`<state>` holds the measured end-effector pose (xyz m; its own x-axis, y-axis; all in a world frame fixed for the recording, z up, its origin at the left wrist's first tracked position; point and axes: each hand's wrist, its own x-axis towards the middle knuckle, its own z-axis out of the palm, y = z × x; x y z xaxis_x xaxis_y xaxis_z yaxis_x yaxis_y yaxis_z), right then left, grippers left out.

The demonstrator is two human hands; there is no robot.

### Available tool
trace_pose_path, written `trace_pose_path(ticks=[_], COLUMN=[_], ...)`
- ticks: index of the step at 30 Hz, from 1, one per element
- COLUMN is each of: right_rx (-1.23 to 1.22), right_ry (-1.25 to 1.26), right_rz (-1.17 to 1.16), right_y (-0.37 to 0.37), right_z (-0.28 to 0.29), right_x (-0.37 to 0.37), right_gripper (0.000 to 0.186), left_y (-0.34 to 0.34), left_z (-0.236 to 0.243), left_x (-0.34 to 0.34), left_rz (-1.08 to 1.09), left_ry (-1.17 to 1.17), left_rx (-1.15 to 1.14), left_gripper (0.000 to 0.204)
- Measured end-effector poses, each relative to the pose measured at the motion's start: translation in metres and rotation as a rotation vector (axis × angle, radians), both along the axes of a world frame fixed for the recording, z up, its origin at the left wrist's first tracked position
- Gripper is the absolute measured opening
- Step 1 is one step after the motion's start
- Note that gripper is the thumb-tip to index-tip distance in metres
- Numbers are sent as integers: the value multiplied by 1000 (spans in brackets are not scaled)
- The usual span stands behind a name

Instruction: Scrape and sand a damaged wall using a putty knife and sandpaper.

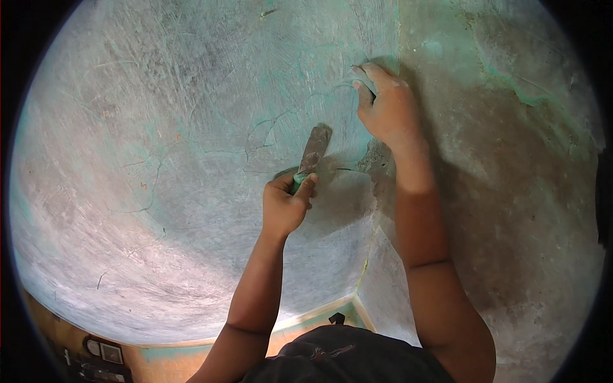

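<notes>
My left hand [287, 201] is closed around the green handle of a scraper [314, 150]. The flat, worn metal blade points up and slightly right in front of the wall [204, 96], which is grey with worn turquoise paint. Higher and to the right, my right hand [387, 105] presses a thin, pale grey folded piece [365, 78] to the wall near the corner. It looks like sandpaper, but most of it is hidden under the fingers. Cracks run across the wall to the left of both hands.
A brownish wall [504, 210] meets the grey one just right of my right hand. Rough broken plaster [375, 156] shows at the corner below it. Further down is a peach-coloured lower wall [172, 364]. Dark furniture with a framed item [112, 352] stands at the bottom left.
</notes>
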<state>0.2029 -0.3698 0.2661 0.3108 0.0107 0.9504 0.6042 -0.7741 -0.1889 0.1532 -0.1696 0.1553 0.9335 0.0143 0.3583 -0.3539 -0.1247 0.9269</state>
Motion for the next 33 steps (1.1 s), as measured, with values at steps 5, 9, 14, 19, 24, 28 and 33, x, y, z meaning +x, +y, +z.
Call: trace_pose_path(ticks=[5,9,14,19,24,28,33], right_rx=[-85,-130,-170,-243,-289,-266,-249], right_ry=[-28,-123,-98,-129,-118,-115,-72], right_rz=[-67,-75,-101,-119,-160,-158,-122], right_y=[4,0,3,-4,-11,-4,-1], right_z=[5,5,11,14,18,18,17], right_x=[-3,5,3,7,7,2,5], right_gripper=[20,19,16,14,13,13,17], left_y=[1,4,9,23,38,48,44], left_z=[2,-4,-5,3,19,36,55], left_x=[-1,6,3,-13,-18,-15,-14], left_rz=[-5,-26,-44,-103,-85,-67,-46], left_ry=[-2,34,6,-29,-46,-84,-138], left_rx=[-27,-15,-1,-7,7,13,18], left_gripper=[29,27,28,29,30,32,35])
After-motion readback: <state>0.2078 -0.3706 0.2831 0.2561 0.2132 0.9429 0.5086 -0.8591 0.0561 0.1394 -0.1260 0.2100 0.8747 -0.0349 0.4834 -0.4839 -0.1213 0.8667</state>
